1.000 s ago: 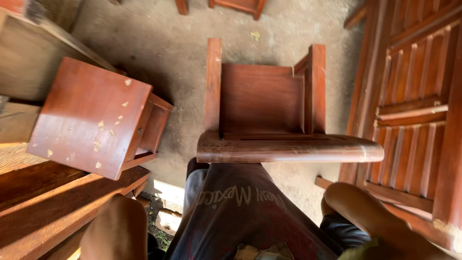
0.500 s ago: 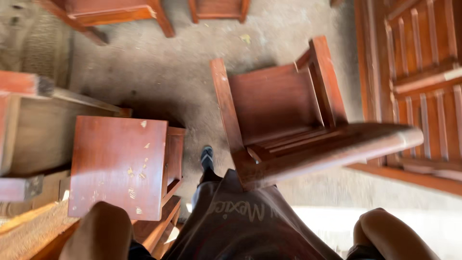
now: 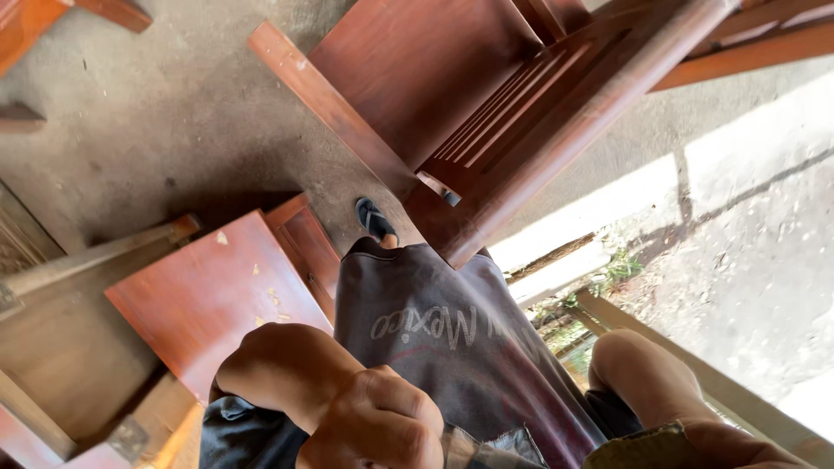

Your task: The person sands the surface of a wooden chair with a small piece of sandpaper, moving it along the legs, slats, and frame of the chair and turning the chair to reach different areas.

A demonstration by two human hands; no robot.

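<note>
A reddish-brown wooden chair (image 3: 417, 78) hangs tilted in front of me, and one rail end (image 3: 456, 252) presses against my dark grey shirt (image 3: 452, 347). My left hand (image 3: 378, 426) is at the bottom centre, clenched into a fist by my chest with the arm bent. Nothing shows inside the fist. Of my right arm I see the bent forearm (image 3: 643, 378), and my right hand (image 3: 738, 450) is cut off by the bottom edge. What carries the chair is hidden. My foot in a dark sandal (image 3: 373, 219) stands on the concrete floor below.
A small red-brown wooden table (image 3: 208, 295) lies tipped at my left, next to raw wooden boards (image 3: 78, 260). More furniture parts sit at the top left (image 3: 26, 26) and top right (image 3: 764, 43). A wooden beam (image 3: 695, 365) borders sunlit ground (image 3: 764, 217) on the right.
The chair has tilted further and swung up and to the right in view. My left fist has come up into view. Sunlit ground now shows at the right.
</note>
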